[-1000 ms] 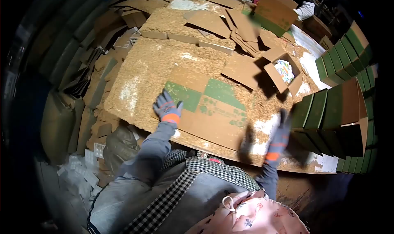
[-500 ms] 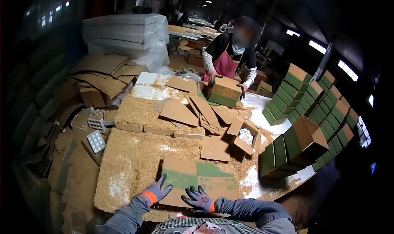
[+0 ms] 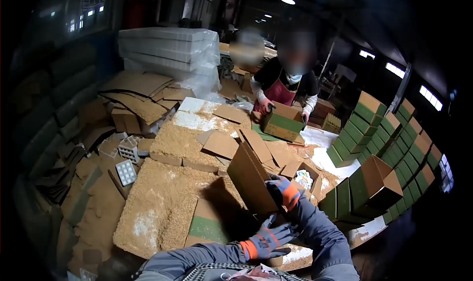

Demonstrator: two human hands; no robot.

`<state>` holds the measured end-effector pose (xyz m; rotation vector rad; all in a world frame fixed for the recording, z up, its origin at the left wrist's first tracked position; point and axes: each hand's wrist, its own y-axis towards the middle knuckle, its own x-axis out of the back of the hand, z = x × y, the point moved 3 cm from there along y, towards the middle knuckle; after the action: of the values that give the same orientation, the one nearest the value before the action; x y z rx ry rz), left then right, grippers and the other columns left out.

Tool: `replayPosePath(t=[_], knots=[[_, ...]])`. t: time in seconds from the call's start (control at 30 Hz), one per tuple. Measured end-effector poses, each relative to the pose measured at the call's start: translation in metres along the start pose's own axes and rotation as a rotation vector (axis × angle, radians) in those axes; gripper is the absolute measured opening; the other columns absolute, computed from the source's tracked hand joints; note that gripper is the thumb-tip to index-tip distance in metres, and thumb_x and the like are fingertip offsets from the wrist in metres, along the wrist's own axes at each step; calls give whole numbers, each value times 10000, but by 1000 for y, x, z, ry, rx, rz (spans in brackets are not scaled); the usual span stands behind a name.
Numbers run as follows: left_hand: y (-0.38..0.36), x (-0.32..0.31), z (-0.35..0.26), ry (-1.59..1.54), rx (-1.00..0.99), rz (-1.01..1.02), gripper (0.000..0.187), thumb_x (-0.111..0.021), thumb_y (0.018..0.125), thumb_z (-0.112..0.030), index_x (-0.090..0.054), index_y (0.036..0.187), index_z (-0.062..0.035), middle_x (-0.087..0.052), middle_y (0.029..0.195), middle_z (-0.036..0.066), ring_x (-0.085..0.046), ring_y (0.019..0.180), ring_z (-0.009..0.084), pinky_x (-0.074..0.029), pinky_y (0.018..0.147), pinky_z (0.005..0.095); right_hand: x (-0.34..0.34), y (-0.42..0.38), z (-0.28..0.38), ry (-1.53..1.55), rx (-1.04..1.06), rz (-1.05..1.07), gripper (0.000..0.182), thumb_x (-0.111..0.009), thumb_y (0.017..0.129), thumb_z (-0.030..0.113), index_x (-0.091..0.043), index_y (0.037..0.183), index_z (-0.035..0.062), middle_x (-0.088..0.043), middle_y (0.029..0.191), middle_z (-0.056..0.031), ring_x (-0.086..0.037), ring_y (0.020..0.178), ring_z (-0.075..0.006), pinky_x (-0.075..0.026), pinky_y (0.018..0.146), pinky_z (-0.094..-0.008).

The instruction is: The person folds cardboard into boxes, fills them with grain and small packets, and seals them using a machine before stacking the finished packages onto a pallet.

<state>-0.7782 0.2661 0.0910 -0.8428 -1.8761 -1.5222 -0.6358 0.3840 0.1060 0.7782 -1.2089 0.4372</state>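
Note:
My right hand [image 3: 284, 191], in a grey and orange glove, is closed on the near edge of a flat-folded carton [image 3: 251, 182]. The carton stands tilted on its edge above the table, its face brown and dark green. Just below its lower corner is my left hand [image 3: 268, 239], gloved alike, fingers stretched out and thumb apart. Another flat brown and green carton [image 3: 204, 227] lies on the wood shavings at the table's near side, partly in shadow.
Across the table [image 3: 148, 227] a person [image 3: 283, 84] holds a green and brown box [image 3: 284, 122]. An open carton with colourful paper [image 3: 304, 179] stands right of centre. Stacked green boxes [image 3: 357, 128] rise at the right; cardboard scraps and egg trays [image 3: 126, 172] lie left.
Both hands lay on the flat carton; now my right hand has raised a carton on edge, and my left hand has moved right beneath it. The other person's box now shows open at the top.

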Motion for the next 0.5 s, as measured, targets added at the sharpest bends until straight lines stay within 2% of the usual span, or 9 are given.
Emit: replayPosePath(t=[0.07, 0.13, 0.17, 0.23, 0.3, 0.33, 0.37, 0.43, 0.5], knots=[[-12, -48, 9, 29, 25, 91, 551, -372, 830, -519, -461, 1226, -147, -443, 1280, 69, -405, 1181, 238, -258, 994, 480, -32, -8, -28, -147, 77, 65, 337, -491, 835, 7, -538, 1168, 30, -621, 905, -25, -523, 702, -99, -438, 628, -212], [-14, -50, 32, -17, 127, 165, 527, -464, 812, -460, -472, 1209, -114, -520, 1142, 71, -502, 1039, 230, -374, 881, 425, -56, -27, -62, 1107, -938, -465, 435, -465, 839, -30, -444, 1268, 36, -627, 956, -56, -535, 720, -102, -436, 622, -209], [-25, -54, 36, -63, 251, 220, 521, -497, 802, -438, -480, 1200, -103, -541, 1095, 67, -528, 991, 228, -404, 837, 405, -44, -31, -73, 709, -768, -491, 525, -493, 831, -23, -357, 1332, 52, -627, 933, -60, -540, 716, -99, -437, 608, -220], [-13, -28, 34, -57, 59, -270, 509, -524, 788, -426, -515, 1168, -88, -552, 1019, 71, -538, 936, 237, -409, 805, 387, -50, -43, -88, 947, -1014, -394, 549, -532, 820, 17, -356, 1337, 73, -625, 880, -56, -540, 696, -105, -442, 598, -231], [23, -6, 27, -18, 1, -335, 518, -519, 788, -444, -519, 1164, -87, -545, 1037, 89, -509, 1001, 247, -375, 865, 398, -51, -28, -75, 866, -1026, -290, 535, -558, 805, 49, -393, 1313, 87, -626, 855, -66, -547, 685, -125, -448, 586, -252], [26, -17, 25, 13, 62, -175, 527, -509, 789, -462, -518, 1162, -89, -534, 1083, 97, -484, 1051, 251, -345, 897, 421, -54, -16, -64, 893, -905, -275, 476, -566, 795, 64, -453, 1257, 78, -622, 855, -76, -552, 684, -150, -450, 585, -267], [28, -29, 28, 54, 122, -20, 537, -500, 789, -480, -517, 1161, -92, -523, 1130, 104, -460, 1100, 255, -315, 930, 445, -73, -23, -89, 849, -765, -120, 404, -606, 785, 91, -518, 1171, 9, -622, 985, -62, -552, 803, -144, -453, 718, -271], [15, -50, 31, 64, 112, -131, 560, -475, 786, -523, -511, 1149, -98, -504, 1169, 103, -458, 1087, 266, -316, 888, 491, -49, -12, -64, 1011, -1087, -204, 396, -563, 788, 81, -509, 1179, 39, -619, 962, -103, -567, 812, -184, -448, 708, -291], [14, -38, 23, 62, 177, -137, 537, -479, 794, -511, -525, 1133, -97, -520, 1136, 96, -478, 1055, 259, -356, 849, 440, -41, -10, -57, 809, -1093, -159, 408, -571, 785, 122, -505, 1175, 21, -618, 991, -125, -566, 857, -205, -438, 753, -295]])
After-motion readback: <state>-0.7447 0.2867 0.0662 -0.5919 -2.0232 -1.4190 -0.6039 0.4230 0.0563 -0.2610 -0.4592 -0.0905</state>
